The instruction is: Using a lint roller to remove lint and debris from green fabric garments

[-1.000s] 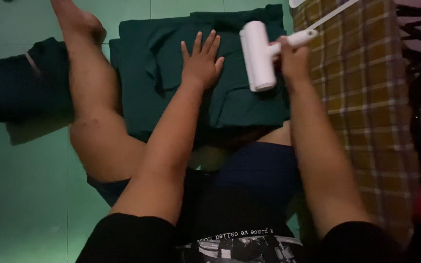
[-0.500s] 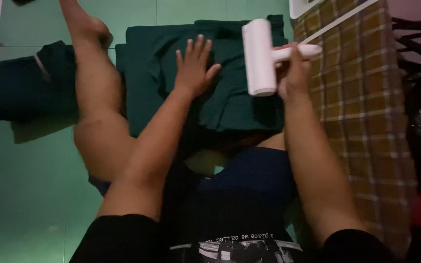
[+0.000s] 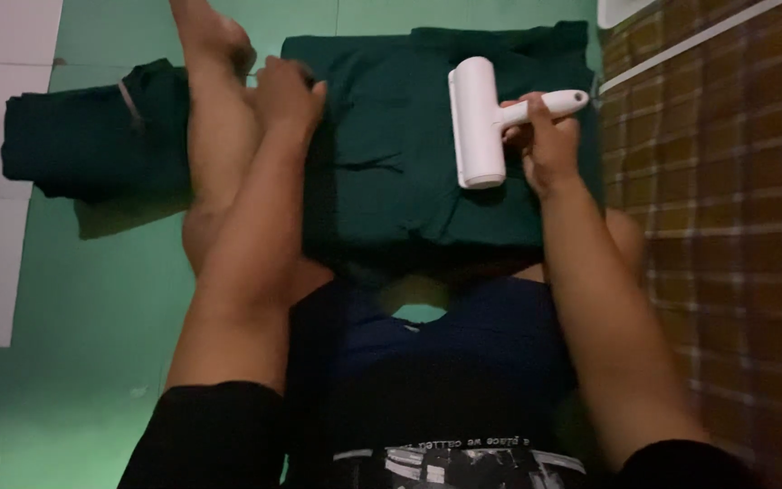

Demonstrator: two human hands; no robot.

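My right hand point(image 3: 549, 145) grips the roller point(image 3: 479, 122) by its handle, resting it on the green cloth point(image 3: 391, 172) spread on the floor. My left hand point(image 3: 287, 91) has slid from the cloth's middle to its left edge, apparently pinching it closed.

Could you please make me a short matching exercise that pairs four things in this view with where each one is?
Things:
1. lint roller
2. left hand
3. folded green pile
4. checked cloth

Places:
A. at the spread green garment's left edge
B. along the right side of the view
C. on the floor, beyond the person's left leg
D. on the spread green garment, handle held by the right hand

Pairs: 1-D, 2-A, 3-C, 4-B
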